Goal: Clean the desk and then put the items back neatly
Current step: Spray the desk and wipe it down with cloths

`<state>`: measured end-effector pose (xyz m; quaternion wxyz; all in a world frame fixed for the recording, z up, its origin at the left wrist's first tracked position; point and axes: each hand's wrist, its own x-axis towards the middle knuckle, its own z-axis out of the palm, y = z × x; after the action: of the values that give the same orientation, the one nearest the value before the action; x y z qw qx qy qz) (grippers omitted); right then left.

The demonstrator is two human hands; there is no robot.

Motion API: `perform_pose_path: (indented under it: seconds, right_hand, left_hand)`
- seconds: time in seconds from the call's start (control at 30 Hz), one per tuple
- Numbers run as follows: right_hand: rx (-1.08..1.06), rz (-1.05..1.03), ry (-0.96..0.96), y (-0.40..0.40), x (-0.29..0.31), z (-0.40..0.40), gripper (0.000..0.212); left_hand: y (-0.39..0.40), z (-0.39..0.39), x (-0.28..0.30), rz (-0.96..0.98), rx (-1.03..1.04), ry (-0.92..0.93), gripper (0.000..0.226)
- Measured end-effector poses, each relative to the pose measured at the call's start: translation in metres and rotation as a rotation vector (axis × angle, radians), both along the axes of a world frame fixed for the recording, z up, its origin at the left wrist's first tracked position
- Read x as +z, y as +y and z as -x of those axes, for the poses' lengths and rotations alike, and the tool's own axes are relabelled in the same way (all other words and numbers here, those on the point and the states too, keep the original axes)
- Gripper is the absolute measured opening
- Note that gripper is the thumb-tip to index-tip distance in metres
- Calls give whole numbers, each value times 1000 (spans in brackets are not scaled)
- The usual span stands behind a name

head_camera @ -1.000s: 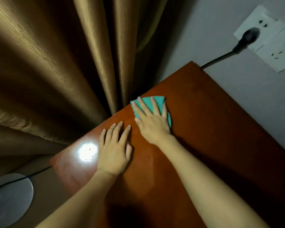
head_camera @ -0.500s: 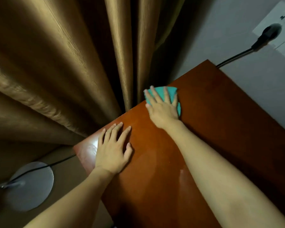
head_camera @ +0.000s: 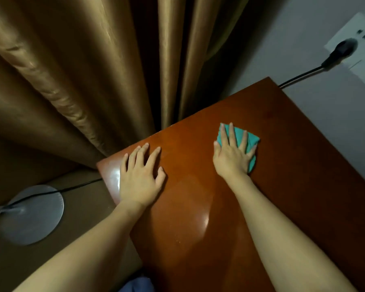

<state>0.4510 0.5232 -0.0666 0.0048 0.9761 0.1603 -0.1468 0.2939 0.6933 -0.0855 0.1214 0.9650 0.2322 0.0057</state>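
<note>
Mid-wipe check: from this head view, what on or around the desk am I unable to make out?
- Teal cloth: mostly hidden under the right hand; its size and folds are unclear.
- Desk: right and near parts cut off by the frame edge; far side in deep shadow, so dust or wet streaks don't show.
- Wall socket: blurred, cut by the right edge.
- Items to put back: none in view.
- Blue object: cut off at the bottom edge.
</note>
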Motion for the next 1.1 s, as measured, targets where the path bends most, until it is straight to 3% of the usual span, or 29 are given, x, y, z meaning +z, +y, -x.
perform_pose_path:
  seconds: [0.13, 0.2, 0.3, 0.43, 0.57, 0.7, 0.9, 0.97, 1.1]
  right_hand:
    - [317, -24, 2, 37, 2, 47, 54]
    - [523, -11, -23, 24, 4, 75, 55]
    - [662, 0, 4, -17, 0, 76, 56]
    - [470, 44, 15, -37, 2, 38, 59]
    - [174, 2, 0, 18, 1, 26, 55]
    - [418, -49, -20, 72, -1, 69, 54]
    - [833, -16, -53, 22, -10, 110, 55]
    - [804, -12, -23, 19, -5, 100, 55]
    - [504, -29, -15, 74, -3, 85, 52]
  left_hand:
    - [-1, 19, -2, 19, 59, 20, 58]
    - [-3, 29, -1, 9, 55, 43, 59]
    - [-13, 51, -2, 1, 136, 66, 60]
    - [-22, 63, -3, 20, 185, 47, 59]
    - [-21, 62, -4, 45, 196, 17, 59]
    - [-21, 65, -6, 45, 179, -4, 60]
    - [-36, 82, -8, 90, 207, 16, 64]
    - [-37, 91, -6, 95, 188, 29, 64]
    - [-33, 105, -3, 110, 166, 98, 73]
